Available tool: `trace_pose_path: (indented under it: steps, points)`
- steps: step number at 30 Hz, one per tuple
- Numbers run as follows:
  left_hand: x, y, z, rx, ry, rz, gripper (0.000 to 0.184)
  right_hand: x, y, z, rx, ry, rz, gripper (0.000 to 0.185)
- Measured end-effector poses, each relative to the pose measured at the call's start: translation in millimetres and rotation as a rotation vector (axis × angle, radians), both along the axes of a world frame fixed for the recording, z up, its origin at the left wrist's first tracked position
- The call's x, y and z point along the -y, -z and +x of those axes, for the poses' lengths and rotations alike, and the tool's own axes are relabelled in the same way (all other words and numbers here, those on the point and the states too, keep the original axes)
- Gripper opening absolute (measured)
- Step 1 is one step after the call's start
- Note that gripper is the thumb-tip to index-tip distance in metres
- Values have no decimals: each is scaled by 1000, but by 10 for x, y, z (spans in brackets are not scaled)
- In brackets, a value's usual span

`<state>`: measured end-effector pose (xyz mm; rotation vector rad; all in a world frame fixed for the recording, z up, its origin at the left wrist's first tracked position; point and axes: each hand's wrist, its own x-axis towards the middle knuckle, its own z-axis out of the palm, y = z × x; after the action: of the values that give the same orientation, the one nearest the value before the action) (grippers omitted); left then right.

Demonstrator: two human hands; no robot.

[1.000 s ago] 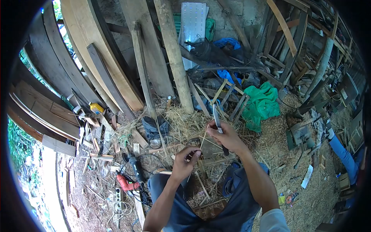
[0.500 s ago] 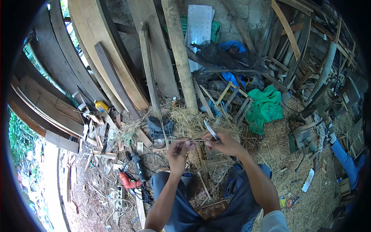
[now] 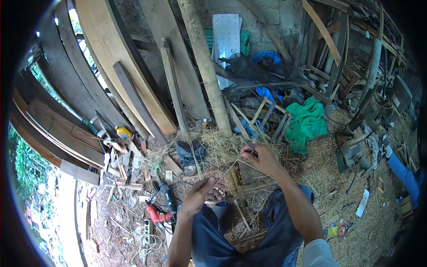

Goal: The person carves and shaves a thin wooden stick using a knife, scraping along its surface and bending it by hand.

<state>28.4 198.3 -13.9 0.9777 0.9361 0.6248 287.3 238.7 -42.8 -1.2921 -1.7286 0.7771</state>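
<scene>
Left hand (image 3: 195, 199): six o'clock, fingers pinching a thin strip (image 3: 228, 170).
Right hand (image 3: 266, 160): four o'clock, fingers closed around a knife (image 3: 250, 146), best kept angled clear of left fingertips.
Green sheet (image 3: 304, 124): three o'clock, beyond both.

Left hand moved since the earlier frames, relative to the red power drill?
Yes, the left hand has moved left, closer to the red power drill on the ground.
</scene>
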Motion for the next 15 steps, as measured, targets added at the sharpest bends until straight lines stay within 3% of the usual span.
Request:
trace_pose_path:
  steps: [4,9,11,15]
  points:
    - [116,-19,52,-63,91,95,32,29,-10,-87,13,-34,99,11]
    - [201,58,127,-127,-47,176,30,252,-251,-180,-26,75,77,22]
    - [216,109,145,-62,-150,190,28,328,-231,-230,-216,162,82,33]
    - [253,73,195,-34,-191,211,27,468,63,-259,-31,215,173,39]
